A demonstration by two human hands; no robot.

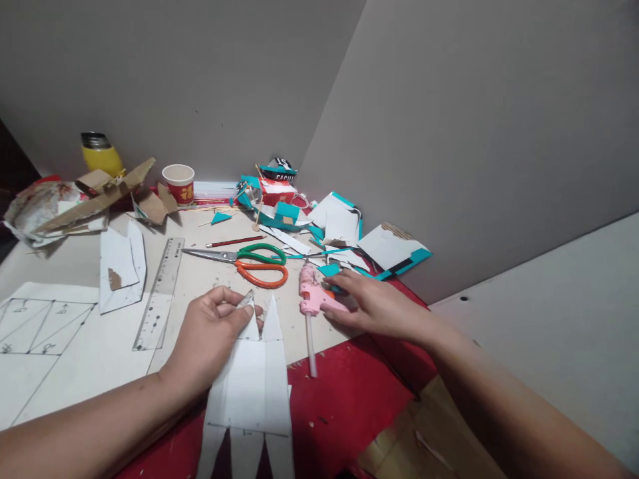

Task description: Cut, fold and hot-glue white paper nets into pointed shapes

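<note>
Pinching white cutout [247,386] in left fingers [241,319], right fingers [342,283] at pink glue gun [310,296].

Centre: narrow strip of tabletop [293,322] left open between white paper piece [244,382] and pink glue gun [310,296], bounded beyond by scissors [227,256]. Right of centre: passage blocked by heaped scraps [339,219], backed by grey wall [449,133]. Upper left: reach obstructed by cup [178,188], yellow bottle [103,159], cardboard strip [100,199].

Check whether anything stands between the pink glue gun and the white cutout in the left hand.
Nothing visible does: only bare tabletop lies between the glue gun at the right hand and the cutout in the left hand. The scissors sit farther back, off that path.
</note>
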